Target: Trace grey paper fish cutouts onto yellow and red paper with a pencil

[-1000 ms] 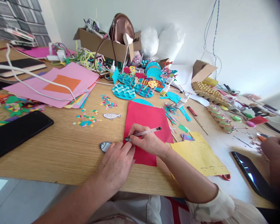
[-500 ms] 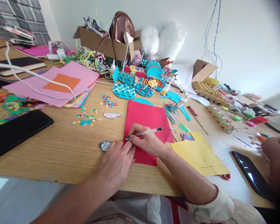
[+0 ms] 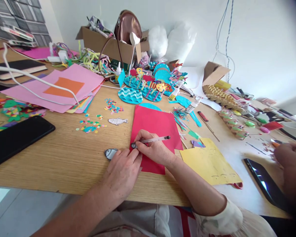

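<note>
My right hand [image 3: 155, 151] grips a clear-barrelled pen [image 3: 154, 140], its tip down at the left edge of a red paper sheet [image 3: 156, 124] on the wooden table [image 3: 64, 158]. My left hand [image 3: 122, 171] lies flat just below the pen tip, fingertips pressing the red sheet's lower left edge. Just left of those fingers lies a small grey paper fish cutout [image 3: 110, 153]. A second pale fish cutout [image 3: 117, 121] lies farther up the table.
A black tablet [image 3: 14, 138] lies at the left, a yellow sheet [image 3: 210, 160] and a phone [image 3: 263, 184] at the right. Pink and orange papers [image 3: 56, 86], confetti [image 3: 90, 125], blue wave crafts [image 3: 130, 95], glue bottles and a cardboard box [image 3: 106, 42] crowd the back. Another person's hand [image 3: 289, 164] is far right.
The pen tip has shifted very slightly up along the red sheet's left edge. My left hand stays pressed in place.
</note>
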The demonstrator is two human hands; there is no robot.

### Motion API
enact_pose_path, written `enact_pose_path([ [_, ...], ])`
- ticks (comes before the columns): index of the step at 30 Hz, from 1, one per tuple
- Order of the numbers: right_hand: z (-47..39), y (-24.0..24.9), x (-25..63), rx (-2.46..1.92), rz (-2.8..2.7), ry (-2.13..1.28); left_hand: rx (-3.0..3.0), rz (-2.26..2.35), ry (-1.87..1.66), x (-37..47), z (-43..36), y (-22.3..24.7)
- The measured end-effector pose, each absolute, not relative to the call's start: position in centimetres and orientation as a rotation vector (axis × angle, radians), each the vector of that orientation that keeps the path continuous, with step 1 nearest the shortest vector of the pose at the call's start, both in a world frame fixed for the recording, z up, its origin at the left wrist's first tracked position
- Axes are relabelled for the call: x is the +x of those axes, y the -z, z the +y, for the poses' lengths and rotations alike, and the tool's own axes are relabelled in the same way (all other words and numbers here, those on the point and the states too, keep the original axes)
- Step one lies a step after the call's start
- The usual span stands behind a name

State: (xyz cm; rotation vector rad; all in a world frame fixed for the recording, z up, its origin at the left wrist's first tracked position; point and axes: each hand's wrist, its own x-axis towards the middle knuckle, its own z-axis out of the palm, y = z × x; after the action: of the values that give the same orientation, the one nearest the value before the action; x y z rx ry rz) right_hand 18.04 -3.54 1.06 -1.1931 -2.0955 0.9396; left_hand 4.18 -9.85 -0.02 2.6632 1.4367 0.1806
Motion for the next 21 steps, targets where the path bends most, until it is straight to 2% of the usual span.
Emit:
enact_pose_path([
  [9,-3.11,-0.72,18.23,-1.164,-1.908,-1.164,2.639,1.431,-0.198,4.16,-9.79,0.09],
  [21,-3.25,-1.32,18.07,-1.164,-2.03,-1.117,2.653,1.427,-0.201,4.14,-9.83,0.02],
])
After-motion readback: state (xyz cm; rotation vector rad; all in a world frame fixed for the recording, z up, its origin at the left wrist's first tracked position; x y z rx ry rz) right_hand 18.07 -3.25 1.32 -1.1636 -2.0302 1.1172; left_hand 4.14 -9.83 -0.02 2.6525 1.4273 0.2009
